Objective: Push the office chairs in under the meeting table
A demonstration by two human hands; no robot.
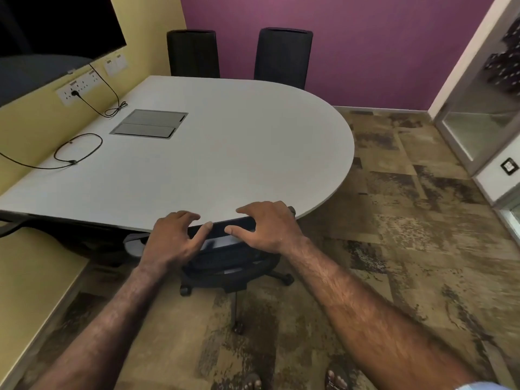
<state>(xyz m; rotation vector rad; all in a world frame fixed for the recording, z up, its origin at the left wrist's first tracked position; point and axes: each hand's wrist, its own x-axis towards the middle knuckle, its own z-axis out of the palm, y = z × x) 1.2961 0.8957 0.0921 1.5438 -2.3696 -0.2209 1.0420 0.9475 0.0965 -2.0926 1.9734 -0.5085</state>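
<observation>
A black office chair (pixel 225 266) stands at the near edge of the white meeting table (pixel 225 142), its seat tucked under the top and its backrest touching the edge. My left hand (pixel 171 237) and my right hand (pixel 267 229) hover at the top of the backrest with fingers spread, gripping nothing. The chair's wheeled base shows on the carpet below my hands. Two more black chairs (pixel 193 53) (pixel 282 56) stand at the far side, backrests against the table edge.
A screen (pixel 56 23) hangs on the yellow wall at left above a socket strip (pixel 78 87). Cables (pixel 78 149) and a grey flap box (pixel 149 123) lie on the table. Patterned carpet (pixel 408 206) spreads to the right, towards a glass door (pixel 484 119).
</observation>
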